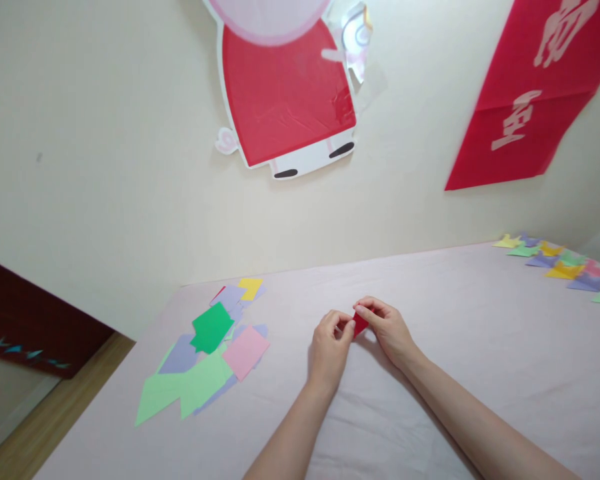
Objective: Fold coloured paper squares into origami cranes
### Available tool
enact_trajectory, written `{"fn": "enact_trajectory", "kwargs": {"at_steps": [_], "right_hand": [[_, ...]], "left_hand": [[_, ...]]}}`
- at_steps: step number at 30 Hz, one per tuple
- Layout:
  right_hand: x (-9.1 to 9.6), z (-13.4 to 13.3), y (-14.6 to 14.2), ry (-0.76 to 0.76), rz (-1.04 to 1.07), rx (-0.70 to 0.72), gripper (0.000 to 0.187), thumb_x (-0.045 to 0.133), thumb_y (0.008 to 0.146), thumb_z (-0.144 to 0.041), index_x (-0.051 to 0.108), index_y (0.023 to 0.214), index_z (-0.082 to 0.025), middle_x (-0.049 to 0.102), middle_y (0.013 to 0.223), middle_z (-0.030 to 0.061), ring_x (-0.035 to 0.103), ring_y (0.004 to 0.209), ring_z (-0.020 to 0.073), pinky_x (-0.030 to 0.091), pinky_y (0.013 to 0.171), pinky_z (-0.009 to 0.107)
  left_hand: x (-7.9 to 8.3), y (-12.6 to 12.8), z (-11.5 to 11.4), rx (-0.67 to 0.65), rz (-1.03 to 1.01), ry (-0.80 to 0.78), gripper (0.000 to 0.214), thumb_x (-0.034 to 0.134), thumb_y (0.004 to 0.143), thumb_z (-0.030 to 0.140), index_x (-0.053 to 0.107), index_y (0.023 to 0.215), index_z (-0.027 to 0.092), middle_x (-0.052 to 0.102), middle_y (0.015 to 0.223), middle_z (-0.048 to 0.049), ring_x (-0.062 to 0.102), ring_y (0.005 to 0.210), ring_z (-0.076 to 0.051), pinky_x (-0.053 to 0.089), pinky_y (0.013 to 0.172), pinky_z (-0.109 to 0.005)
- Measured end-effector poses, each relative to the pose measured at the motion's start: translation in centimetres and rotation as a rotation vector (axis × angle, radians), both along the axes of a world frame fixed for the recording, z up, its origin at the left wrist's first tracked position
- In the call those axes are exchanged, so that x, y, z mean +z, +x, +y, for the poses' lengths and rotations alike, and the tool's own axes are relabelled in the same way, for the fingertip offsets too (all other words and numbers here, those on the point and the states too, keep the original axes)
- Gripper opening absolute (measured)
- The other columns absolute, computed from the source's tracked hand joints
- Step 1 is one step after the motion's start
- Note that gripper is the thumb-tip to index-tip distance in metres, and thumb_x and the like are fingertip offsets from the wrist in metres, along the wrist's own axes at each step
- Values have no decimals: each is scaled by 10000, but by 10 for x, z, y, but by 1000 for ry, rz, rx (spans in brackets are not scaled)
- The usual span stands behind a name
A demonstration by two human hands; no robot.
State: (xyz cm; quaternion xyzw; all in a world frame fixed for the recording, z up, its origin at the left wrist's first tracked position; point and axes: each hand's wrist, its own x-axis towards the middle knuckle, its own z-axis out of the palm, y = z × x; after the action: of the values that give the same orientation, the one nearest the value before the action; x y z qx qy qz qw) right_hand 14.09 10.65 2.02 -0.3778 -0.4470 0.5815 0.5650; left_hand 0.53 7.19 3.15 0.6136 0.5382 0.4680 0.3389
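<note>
A small piece of folded red paper [361, 324] is held up between my two hands, just above the pale cloth-covered surface [410, 427]. My left hand [332, 347] pinches its near left edge with thumb and fingertips. From the other side, my right hand [384, 328] grips its upper right part, thumb on top. The fingers cover much of the paper, so its exact folded shape cannot be made out.
Loose sheets, including a green one [213, 328], a pink one [247, 352] and a light green one [205, 381], overlap at the left. Rows of folded paper figures [566, 271] stand at the far right. A wall [130, 167] with a cartoon cutout [285, 87] rises behind.
</note>
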Motion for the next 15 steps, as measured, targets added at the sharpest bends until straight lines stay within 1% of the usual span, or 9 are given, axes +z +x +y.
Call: {"fn": "enact_trajectory", "kwargs": {"at_steps": [2,7,11,15], "right_hand": [[0,0,0,3,-3,17,254,790,716,-405,654,691,-192,595,644,-20,513,605,131,402,608,259],[1,-2,0,-12,2,36,290,802,696,-427,645,660,-185,586,648,-21,505,607,131,404,613,263],[2,-2,-1,0,-1,31,287,801,693,-419,636,643,-189,570,639,-22,487,613,131,393,615,258],[2,-1,-1,12,-20,27,277,794,692,-409,629,635,-193,563,641,-17,476,633,140,388,628,263]], "left_hand": [[0,1,0,-1,14,7,118,565,870,242,657,809,201,659,805,0,567,746,-149,417,706,-256],[1,4,1,-31,-83,-31,178,569,888,322,664,808,195,656,786,0,558,709,-143,422,675,-247],[1,5,1,-25,-139,-61,171,570,878,297,646,772,187,642,744,13,542,664,-131,419,654,-239],[1,6,1,-12,-146,-71,156,578,867,288,636,763,188,639,736,19,542,663,-132,421,654,-241]]}}
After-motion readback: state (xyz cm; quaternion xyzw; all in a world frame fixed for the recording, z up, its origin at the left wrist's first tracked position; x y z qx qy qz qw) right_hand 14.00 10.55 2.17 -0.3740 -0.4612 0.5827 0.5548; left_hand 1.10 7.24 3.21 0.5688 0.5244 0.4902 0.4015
